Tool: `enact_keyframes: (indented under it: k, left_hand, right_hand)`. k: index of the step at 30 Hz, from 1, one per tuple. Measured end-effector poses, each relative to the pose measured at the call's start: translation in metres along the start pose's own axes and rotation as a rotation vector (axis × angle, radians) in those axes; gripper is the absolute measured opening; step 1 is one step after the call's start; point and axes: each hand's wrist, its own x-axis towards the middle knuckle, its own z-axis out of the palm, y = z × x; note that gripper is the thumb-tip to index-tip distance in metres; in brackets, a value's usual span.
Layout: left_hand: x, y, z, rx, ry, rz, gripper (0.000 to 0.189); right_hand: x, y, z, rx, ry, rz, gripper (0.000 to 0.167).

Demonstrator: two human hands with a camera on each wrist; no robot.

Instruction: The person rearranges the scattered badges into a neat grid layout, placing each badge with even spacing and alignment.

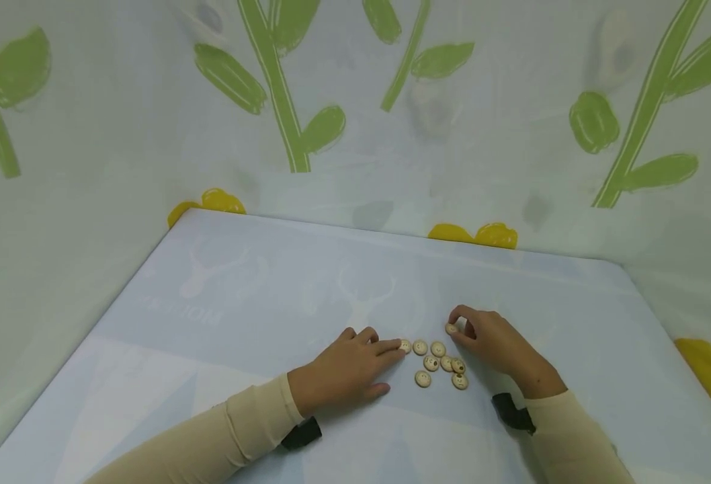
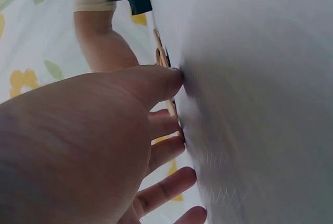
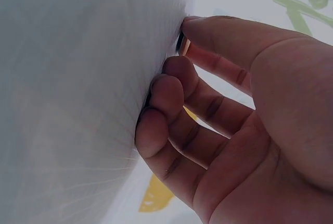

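Note:
Several small round wooden discs with dark face-like markings lie grouped on the table. My left hand (image 1: 345,370) rests palm down at the left of the group, its forefinger touching the leftmost disc (image 1: 406,347). In the left wrist view its fingers are spread, fairly straight, against the table. At the upper right of the group, my right hand (image 1: 496,341) pinches one disc (image 1: 451,329) between thumb and forefinger. The right wrist view shows that disc (image 3: 183,45) edge-on, partly hidden by the thumb; the other fingers curl against the tabletop. One disc (image 1: 458,366) overlaps its neighbour (image 1: 446,364).
The pale blue table (image 1: 222,376) carries faint printed antler shapes. Its far edge meets a white cloth (image 1: 355,141) printed with green stems and yellow flowers. A black band (image 1: 301,434) sits at the left wrist, another black band (image 1: 513,412) at the right.

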Motion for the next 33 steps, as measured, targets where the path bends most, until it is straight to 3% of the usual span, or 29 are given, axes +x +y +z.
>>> enact_keyframes:
  k: [23, 28, 33]
  left_hand:
    - [-0.0010, -0.0014, 0.0013, 0.053, 0.046, 0.016, 0.057]
    - [-0.0013, -0.0012, 0.0033, 0.041, 0.028, 0.017, 0.058]
    - [-0.0001, -0.0012, 0.0037, 0.044, 0.018, 0.014, 0.058]
  right_hand:
    - [-0.0020, -0.0041, -0.0027, -0.011, 0.002, 0.008, 0.022]
    - [-0.0036, -0.0037, -0.0019, -0.006, -0.023, 0.003, 0.025]
    - [-0.0073, -0.0069, -0.0027, 0.010, -0.019, -0.021, 0.017]
